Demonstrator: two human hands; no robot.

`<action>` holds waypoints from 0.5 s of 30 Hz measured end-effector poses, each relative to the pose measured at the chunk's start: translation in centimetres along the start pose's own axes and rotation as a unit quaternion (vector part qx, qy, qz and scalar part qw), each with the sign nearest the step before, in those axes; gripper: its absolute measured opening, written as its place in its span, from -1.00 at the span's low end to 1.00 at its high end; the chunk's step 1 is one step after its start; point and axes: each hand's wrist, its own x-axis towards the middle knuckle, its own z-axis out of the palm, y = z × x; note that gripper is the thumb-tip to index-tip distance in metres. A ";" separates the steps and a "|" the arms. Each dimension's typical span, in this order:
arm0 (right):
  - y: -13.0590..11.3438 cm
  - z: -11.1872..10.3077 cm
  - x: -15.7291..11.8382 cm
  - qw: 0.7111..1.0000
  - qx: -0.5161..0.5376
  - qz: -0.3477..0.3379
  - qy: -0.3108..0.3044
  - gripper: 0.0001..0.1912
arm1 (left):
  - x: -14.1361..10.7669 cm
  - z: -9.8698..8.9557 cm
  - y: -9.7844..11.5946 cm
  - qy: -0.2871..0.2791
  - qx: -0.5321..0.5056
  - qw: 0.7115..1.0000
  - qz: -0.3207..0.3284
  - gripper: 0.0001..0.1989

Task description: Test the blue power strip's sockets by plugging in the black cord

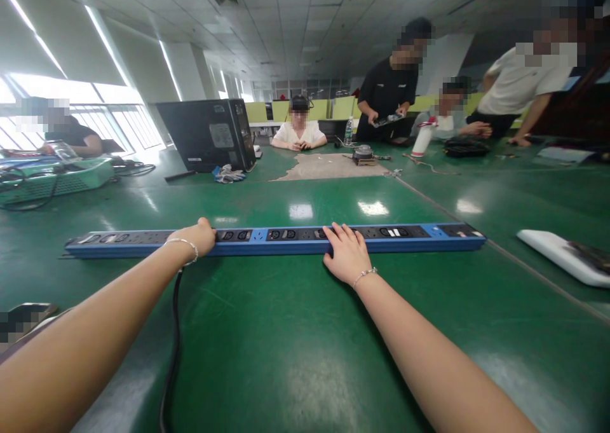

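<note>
A long blue power strip [286,247] with black socket panels lies left to right across the green table [267,331]. My left hand [197,237] is closed at its left-middle part, fingers wrapped round something at the sockets that the hand hides. From under that hand a black cable [176,331] runs down toward the near edge. My right hand [347,250] rests on the strip right of its middle, fingers spread over the sockets, thumb at the front side.
Behind the strip stand a black computer case [204,134], gloves [229,174] and a brown sheet [328,166]. A green basket [86,175] is at far left, a white object [557,252] at right. Several people are around the table.
</note>
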 end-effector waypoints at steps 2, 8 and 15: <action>-0.2 0.1 0.0 1.000 -0.002 0.002 0.009 -0.38 | -0.1 0.2 -0.1 0.005 -0.002 1.000 -0.001 -0.44; -0.4 0.5 -0.1 1.000 -0.005 0.008 0.027 -0.39 | -1.3 -1.3 -0.1 0.058 -0.032 0.997 -0.032 -0.43; -0.2 0.6 0.0 1.000 -0.007 0.002 0.030 -0.41 | -3.4 -5.2 1.6 0.091 -0.055 0.993 0.052 -0.53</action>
